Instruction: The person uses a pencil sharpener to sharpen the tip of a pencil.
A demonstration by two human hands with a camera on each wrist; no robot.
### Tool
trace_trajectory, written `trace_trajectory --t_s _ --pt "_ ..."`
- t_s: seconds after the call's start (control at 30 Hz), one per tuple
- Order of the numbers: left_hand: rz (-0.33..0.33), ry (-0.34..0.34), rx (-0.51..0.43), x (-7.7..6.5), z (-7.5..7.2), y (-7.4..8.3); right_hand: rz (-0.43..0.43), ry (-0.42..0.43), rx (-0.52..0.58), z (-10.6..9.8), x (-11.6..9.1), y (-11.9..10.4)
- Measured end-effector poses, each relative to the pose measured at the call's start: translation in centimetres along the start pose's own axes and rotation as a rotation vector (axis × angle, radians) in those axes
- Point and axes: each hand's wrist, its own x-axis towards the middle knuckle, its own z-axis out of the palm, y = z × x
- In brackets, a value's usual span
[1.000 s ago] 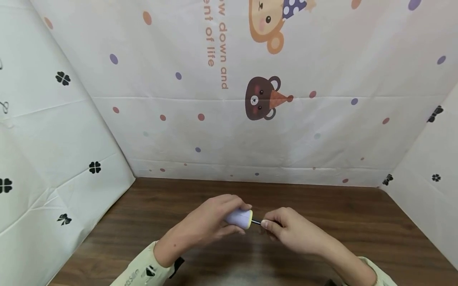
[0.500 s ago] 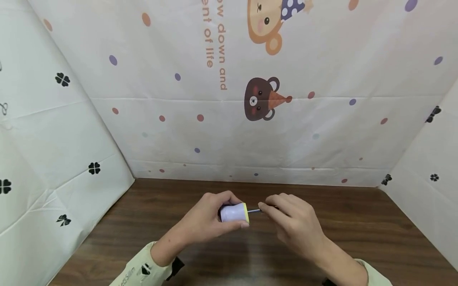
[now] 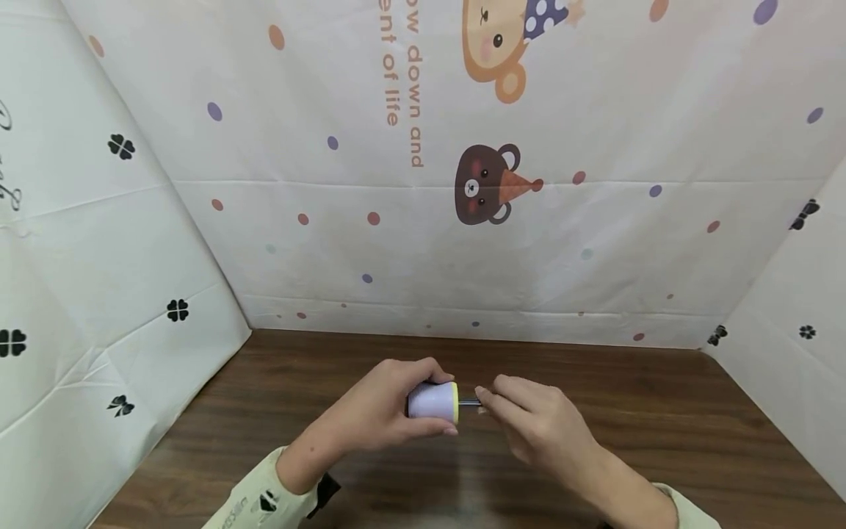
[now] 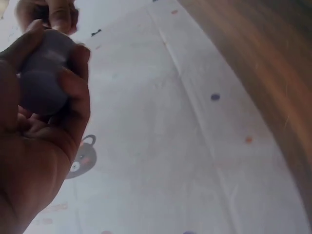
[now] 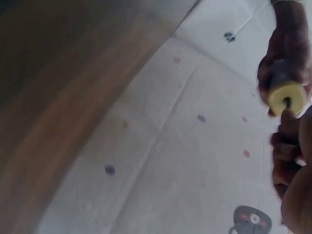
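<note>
My left hand (image 3: 377, 411) grips a lavender, cylinder-like object (image 3: 431, 402) with a yellow rim, its fingers and thumb round the sides. A thin dark metal rod (image 3: 468, 402) sticks out of the yellow end, pointing right. My right hand (image 3: 543, 417) pinches the rod's outer end; anything else within its fingers is hidden. In the right wrist view, the yellow end face (image 5: 279, 97) has a dark centre where the rod enters. The left wrist view shows the smooth lavender body (image 4: 46, 73) lying between fingers and palm. Both hands are held above the table.
A dark brown wooden table (image 3: 317, 470) lies below. White printed sheets stand on the left (image 3: 119, 250), at the back (image 3: 423, 257) and on the right (image 3: 786, 367), enclosing the tabletop.
The right hand has turned over, back upward, and shifted its hold on the rod. The left hand's thumb and fingers have spread apart along the lavender object, which now lies more level.
</note>
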Motion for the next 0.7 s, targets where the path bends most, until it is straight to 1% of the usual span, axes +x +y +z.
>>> trace_trajectory --t_s 0.07,0.1,0.17,0.2,0.23,0.27,0.3,0.4,0.47,0.57,0.6,0.63,0.67,0.7 --pt "0.03 -0.003 0.12 -0.1 0.0 0.1 0.213 -0.11 0.169 0.2 -0.4 -0.4" --pt "0.045 -0.006 0.173 -0.1 0.0 0.1 0.333 -0.169 0.265 0.2 -0.6 -0.5" --pt "0.062 -0.019 0.242 -0.1 0.1 0.1 0.569 -0.284 0.44 0.0 -0.7 -0.7" --pt "0.065 -0.028 0.26 -0.1 0.2 0.0 0.668 -0.334 0.5 -0.1 -0.6 -0.7" --pt "0.067 -0.038 0.27 0.0 0.3 0.0 0.742 -0.375 0.531 -0.4 -0.6 -0.7" --pt "0.067 -0.044 0.276 0.1 0.5 0.0 0.794 -0.411 0.544 -0.6 -0.6 -0.7" --pt "0.066 -0.045 0.28 0.2 0.6 -0.1 0.818 -0.442 0.536 -0.9 -0.5 -0.7" --pt "0.053 -0.031 0.287 0.3 0.9 -0.2 0.79 -0.497 0.445 -1.4 -0.3 -0.7" --pt "0.048 -0.018 0.299 0.3 1.0 -0.3 0.791 -0.529 0.389 -1.7 -0.2 -0.9" --pt "0.057 0.004 0.334 0.2 1.2 -0.3 0.837 -0.584 0.273 -1.8 0.0 -1.3" --pt "0.057 0.016 0.345 0.2 1.3 -0.3 0.842 -0.583 0.21 -1.7 0.0 -1.5" --pt "0.054 0.026 0.351 0.2 1.5 -0.3 0.811 -0.558 0.129 -1.5 0.0 -1.7" --pt "0.046 0.037 0.351 0.2 1.6 -0.2 0.769 -0.518 0.045 -1.3 -0.1 -1.8" --pt "0.033 0.05 0.343 0.2 1.8 -0.2 0.72 -0.452 -0.035 -1.0 -0.2 -1.9"
